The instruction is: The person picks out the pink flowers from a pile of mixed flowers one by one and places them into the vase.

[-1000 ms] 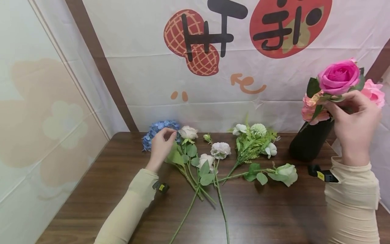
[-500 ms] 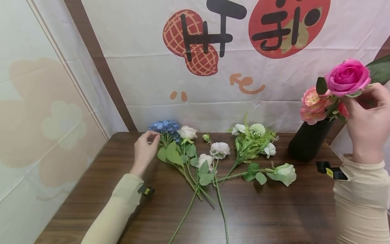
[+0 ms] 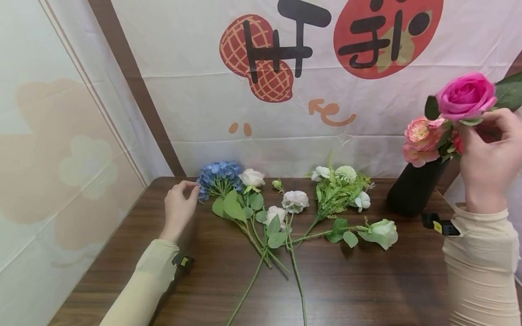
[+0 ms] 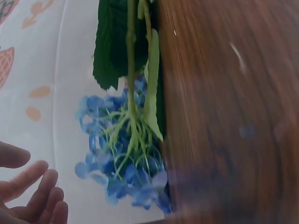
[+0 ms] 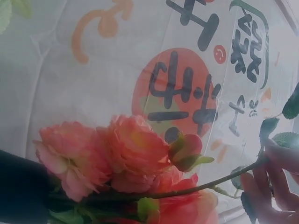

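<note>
A magenta rose (image 3: pixel 465 96) stands high at the right, with its stem pinched by my right hand (image 3: pixel 491 158) just under the bloom. In the right wrist view the rose's thin stem (image 5: pixel 219 181) runs from those fingers down among the pink flowers (image 5: pixel 135 149) toward the mouth of a black vase (image 3: pixel 412 192). My left hand (image 3: pixel 179 210) is beside the blue hydrangea (image 3: pixel 220 174), which lies at the table's back left. Seen from the left wrist, the left thumb and fingers are loosely bent and apart, with nothing held and a gap to the hydrangea's petals.
White roses (image 3: pixel 275 215) with long crossing stems lie mid-table. A green sprig bunch (image 3: pixel 338 190) and a pale green rose (image 3: pixel 381 233) lie right of them, short of the vase. A printed cloth (image 3: pixel 183 113) hangs behind the brown table (image 3: pixel 346 290).
My left hand has drawn left from over the hydrangea to beside it. My right hand, holding the magenta rose, has shifted right and now stays almost still.
</note>
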`<control>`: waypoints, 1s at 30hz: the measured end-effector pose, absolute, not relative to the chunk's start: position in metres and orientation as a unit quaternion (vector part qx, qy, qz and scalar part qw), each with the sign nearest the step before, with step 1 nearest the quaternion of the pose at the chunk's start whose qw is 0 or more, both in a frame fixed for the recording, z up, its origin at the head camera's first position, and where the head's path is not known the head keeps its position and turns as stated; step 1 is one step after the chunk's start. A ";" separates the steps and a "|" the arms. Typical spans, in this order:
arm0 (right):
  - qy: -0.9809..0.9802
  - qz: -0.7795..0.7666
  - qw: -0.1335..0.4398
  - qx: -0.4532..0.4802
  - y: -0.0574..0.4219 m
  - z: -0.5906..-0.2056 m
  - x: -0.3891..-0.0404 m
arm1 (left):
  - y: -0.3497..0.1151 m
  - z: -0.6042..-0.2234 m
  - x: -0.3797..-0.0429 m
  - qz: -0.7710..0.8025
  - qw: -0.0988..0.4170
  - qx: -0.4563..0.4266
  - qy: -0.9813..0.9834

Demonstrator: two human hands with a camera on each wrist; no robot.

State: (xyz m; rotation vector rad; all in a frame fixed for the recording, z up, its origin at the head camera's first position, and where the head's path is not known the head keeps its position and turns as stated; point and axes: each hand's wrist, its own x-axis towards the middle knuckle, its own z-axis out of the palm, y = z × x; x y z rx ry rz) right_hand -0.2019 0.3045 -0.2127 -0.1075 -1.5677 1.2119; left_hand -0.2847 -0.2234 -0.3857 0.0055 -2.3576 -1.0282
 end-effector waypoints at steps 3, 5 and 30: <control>-0.670 0.496 0.549 -0.062 0.305 -0.211 -0.202 | -0.230 -0.386 -0.283 -0.383 0.282 0.014 -0.880; -0.673 0.491 0.549 -0.071 0.306 -0.210 -0.202 | -0.234 -0.386 -0.282 -0.383 0.285 0.019 -0.879; -0.730 0.324 0.596 -0.087 0.310 -0.200 -0.225 | -0.243 -0.385 -0.283 -0.389 0.295 0.026 -0.872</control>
